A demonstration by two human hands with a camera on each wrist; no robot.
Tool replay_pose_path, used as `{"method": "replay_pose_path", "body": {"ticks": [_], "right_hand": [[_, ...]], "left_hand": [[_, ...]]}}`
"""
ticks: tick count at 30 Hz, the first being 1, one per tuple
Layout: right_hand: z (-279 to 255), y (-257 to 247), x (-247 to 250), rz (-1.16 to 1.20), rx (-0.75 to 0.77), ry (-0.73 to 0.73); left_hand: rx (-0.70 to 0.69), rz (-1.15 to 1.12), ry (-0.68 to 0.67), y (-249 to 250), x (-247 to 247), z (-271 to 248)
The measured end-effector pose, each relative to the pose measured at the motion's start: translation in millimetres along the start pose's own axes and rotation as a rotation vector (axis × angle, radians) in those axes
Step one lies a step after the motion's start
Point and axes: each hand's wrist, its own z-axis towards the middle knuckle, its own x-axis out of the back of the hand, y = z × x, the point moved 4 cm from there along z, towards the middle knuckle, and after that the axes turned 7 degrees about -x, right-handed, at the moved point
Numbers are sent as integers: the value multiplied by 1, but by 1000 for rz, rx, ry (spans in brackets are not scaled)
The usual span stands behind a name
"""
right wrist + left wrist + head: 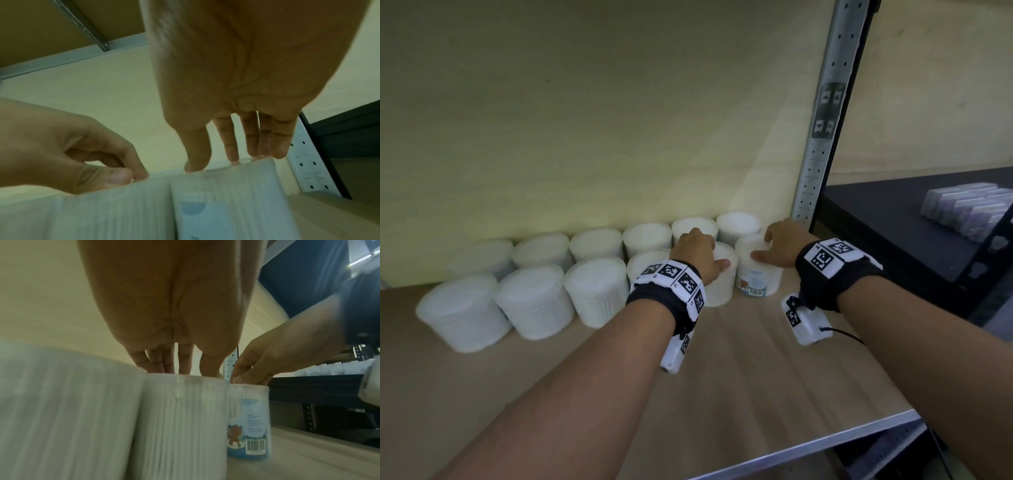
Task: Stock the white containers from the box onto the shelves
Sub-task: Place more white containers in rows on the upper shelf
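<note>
Two rows of white ribbed containers (534,301) stand along the back of a wooden shelf (756,370). My left hand (705,255) grips the lid of a white container (722,284) in the front row from above, thumb on its near side. The left wrist view shows the left fingertips (160,368) at that container's (180,418) top rim. My right hand (767,246) spans the lid of the labelled white container (760,277) at the right end of the row. Its blue label and barcode (255,446) face me, and the right fingertips (255,152) sit on its rim.
A perforated metal upright (822,137) stands just right of the labelled container. Beyond it a dark shelf (887,233) carries a row of pale packs (969,209). The wooden shelf's front edge (808,442) is metal-trimmed.
</note>
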Motion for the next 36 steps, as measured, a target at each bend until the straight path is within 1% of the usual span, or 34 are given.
{"method": "replay_pose_path", "body": {"ticks": [4,7,11,14,16,17,19,20,21,25,31,36], "right_hand": [[0,-3,-1,-16,7,20],[-4,-3,3,-12,13,6],[-10,-4,8,-23,59,-12],[-12,-4,8,35,66,-59],[-11,-4,6,83,57,-64],[-10,-5,6,91,50,-38],[-10,-5,8,78,24,63],[-9,-5,7,64,11,93],[-7,-6,6,45,-1,94],[-4,-9,-2,-22,-41,-5],[-5,-12,1,-54,13,2],[-11,-8,5,-47,79,-46]], "left_hand": [[-5,6,2,-1,0,1],[-4,2,-3,-1,-1,1],[-5,8,-6,-1,0,1],[-6,7,-6,0,-1,1],[-6,8,-5,0,-1,1],[-5,7,-4,0,-1,1],[-3,7,-4,0,0,1],[-4,8,-4,0,0,1],[-4,11,-4,0,0,0],[-1,9,1,0,-1,0],[0,9,-1,0,-2,-1],[1,9,-3,-1,-3,0]]}}
